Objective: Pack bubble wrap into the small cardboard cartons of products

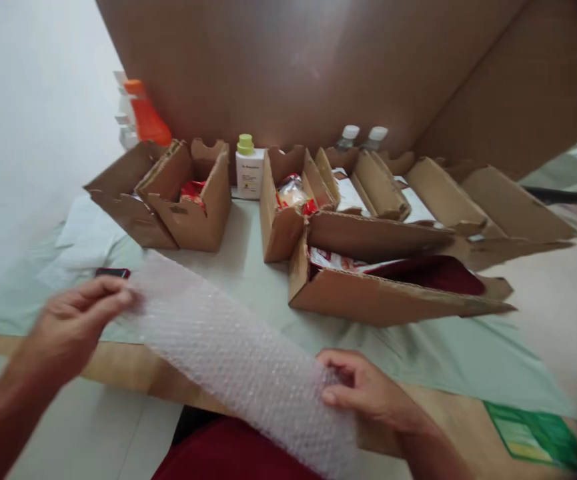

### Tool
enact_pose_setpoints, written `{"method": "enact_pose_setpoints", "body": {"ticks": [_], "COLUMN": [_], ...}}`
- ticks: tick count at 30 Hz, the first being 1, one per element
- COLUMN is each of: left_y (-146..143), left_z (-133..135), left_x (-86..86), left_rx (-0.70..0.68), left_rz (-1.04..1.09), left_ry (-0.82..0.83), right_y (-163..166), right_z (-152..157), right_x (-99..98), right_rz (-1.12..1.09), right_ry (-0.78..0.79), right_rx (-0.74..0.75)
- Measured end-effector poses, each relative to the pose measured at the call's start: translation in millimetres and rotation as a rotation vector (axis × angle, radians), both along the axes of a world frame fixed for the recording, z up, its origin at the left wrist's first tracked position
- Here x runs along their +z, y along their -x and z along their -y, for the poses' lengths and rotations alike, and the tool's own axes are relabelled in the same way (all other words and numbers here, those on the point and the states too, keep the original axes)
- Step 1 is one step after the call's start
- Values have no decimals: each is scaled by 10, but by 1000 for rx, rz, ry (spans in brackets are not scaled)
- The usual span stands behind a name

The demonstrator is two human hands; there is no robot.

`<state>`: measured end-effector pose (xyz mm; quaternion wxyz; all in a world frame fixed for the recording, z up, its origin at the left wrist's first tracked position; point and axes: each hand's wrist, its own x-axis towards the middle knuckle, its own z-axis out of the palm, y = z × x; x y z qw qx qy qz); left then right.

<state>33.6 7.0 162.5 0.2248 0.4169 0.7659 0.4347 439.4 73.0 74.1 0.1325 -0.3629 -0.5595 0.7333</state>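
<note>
A long strip of clear bubble wrap [238,353] is stretched between my two hands, slanting from upper left to lower right above the table's front edge. My left hand [81,317] pinches its upper left end between thumb and fingers. On the right, my right hand [361,387] grips the strip's side edge, thumb in front, with the wrap's lower end hanging past it. Behind the wrap lies the pale green cloth [241,267] that covers the table. A small dark object [113,273] peeks out just above my left hand.
Cardboard bins [203,230] line the back, several with packets in them. One long bin [368,297] lies crosswise at right. A white bottle with a yellow-green cap [249,175] stands between bins. An orange bottle [148,117] is at far left. A green packet [533,433] lies front right.
</note>
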Motion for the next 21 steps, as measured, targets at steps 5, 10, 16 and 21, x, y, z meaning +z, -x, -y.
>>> {"method": "enact_pose_setpoints", "body": {"ticks": [5,10,16,21], "left_y": [-503,-577,-1233,-1424], "left_z": [-101,52,21,-89], "left_x": [-982,-1123,-1080,-1505], "left_rx": [-209,-226,-786,-952], "left_rz": [138,-474,-809,-925], "left_ry": [142,142,-275,-144], "right_y": [-728,-871,222,610], "right_z": [-255,-94,296,265], "right_x": [12,-157,-278,-563], "right_rz": [558,932,643,663], "right_ry": [-448,-1146,-1363,-1299], "right_rx": [-282,-532,-249,25]}}
